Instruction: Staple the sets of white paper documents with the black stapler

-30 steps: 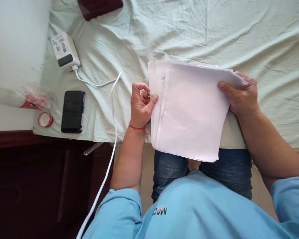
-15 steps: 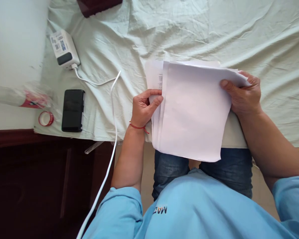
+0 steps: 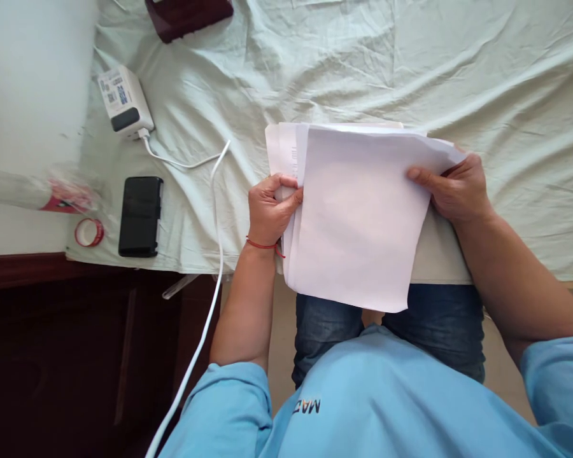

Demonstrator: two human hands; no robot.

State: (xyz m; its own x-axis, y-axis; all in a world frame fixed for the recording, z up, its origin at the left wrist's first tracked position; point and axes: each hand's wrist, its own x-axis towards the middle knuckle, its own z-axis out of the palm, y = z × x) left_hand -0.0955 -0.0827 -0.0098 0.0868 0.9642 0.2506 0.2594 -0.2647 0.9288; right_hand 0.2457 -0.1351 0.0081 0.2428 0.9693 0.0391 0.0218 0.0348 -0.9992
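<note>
A stack of white paper sheets (image 3: 358,216) is held between my two hands, over the table's front edge and above my lap. The top sheet looks blank; printed marks show on a sheet beneath it at the left. My left hand (image 3: 273,207) pinches the stack's left edge, thumb on top. Around the upper right edge my right hand (image 3: 461,187) is closed, its thumb lying on the top sheet and its other fingers hidden underneath. The sheets are fanned a little at the left side.
On the pale green tablecloth (image 3: 520,83) at the left lie a black phone (image 3: 140,216), a white power adapter (image 3: 127,102) with a white cable (image 3: 216,210), and a red-and-white tape roll (image 3: 89,233). A dark red box (image 3: 191,18) stands at the back, clear plastic wrapping (image 3: 69,191) by the wall.
Both hands and the paper stack have shifted slightly left. More of the under sheets shows at the upper left. The grip of both hands is unchanged.
</note>
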